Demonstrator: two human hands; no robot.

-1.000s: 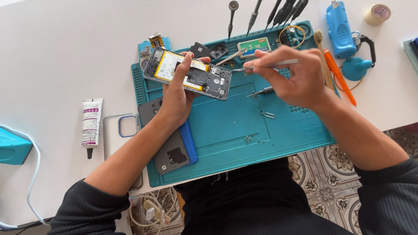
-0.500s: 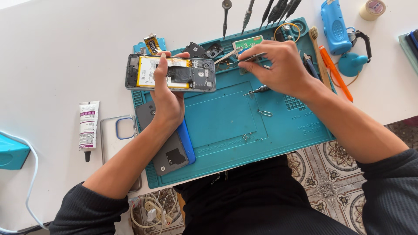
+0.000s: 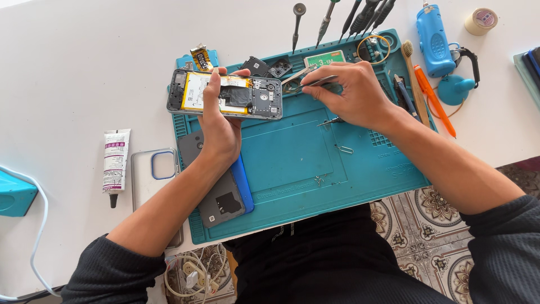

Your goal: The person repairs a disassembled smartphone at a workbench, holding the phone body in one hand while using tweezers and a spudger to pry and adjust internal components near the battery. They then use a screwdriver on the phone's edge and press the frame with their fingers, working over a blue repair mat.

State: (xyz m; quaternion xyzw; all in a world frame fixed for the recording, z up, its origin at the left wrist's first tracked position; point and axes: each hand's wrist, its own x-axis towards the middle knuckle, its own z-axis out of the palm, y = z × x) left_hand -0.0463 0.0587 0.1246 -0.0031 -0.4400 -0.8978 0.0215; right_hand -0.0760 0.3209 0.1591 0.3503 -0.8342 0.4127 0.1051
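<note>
Head view: left hand [image 3: 219, 132] gripping opened phone [image 3: 225, 94] upper left over teal mat [image 3: 292, 169], right hand [image 3: 351, 95] pinching tweezers [image 3: 306, 84]; likely part-fitting stage, demanding steady placement.

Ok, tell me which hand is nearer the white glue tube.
Left. The left hand grips the opened phone, right of the white glue tube. The right hand, holding tweezers, is farther right over the teal mat.
</note>
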